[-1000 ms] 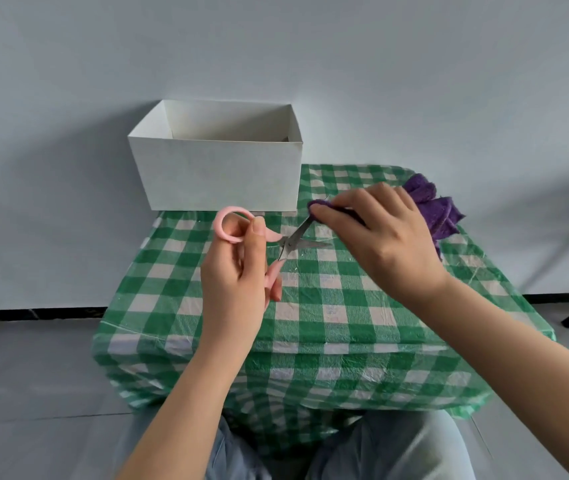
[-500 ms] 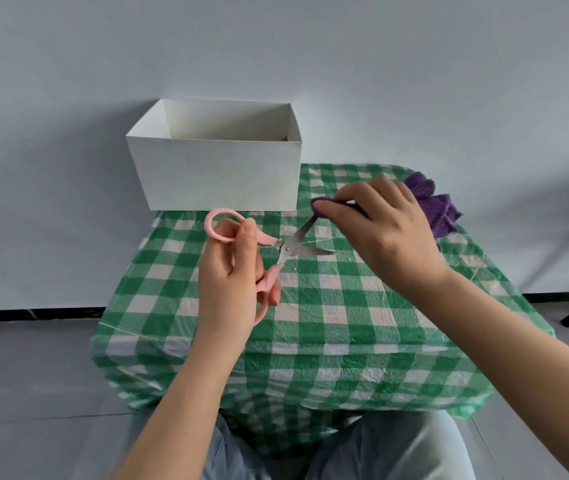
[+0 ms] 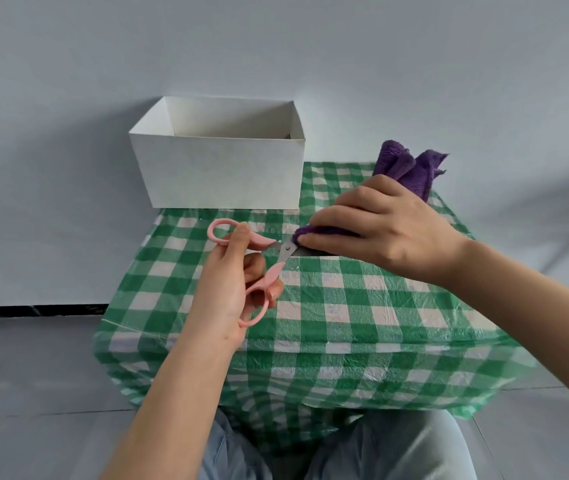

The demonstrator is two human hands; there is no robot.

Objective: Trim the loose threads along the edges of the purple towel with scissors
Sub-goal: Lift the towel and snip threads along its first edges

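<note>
Right hand had dropped lower, towel edge brought down onto blades. Fingers pinched purple towel at near edge, rest bunched behind on table. Left hand gripped pink scissors, handles spread. Mid-trim; next needed clean snip clear of fingertips.

The right hand covers most of the towel and the scissors' blade tips; loose threads too small to tell.

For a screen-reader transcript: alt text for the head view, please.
A left hand works pink-handled scissors at the edge of a purple terry towel pinched by the right hand, over a green-checked tablecloth; a white open cardboard box stands behind.
</note>
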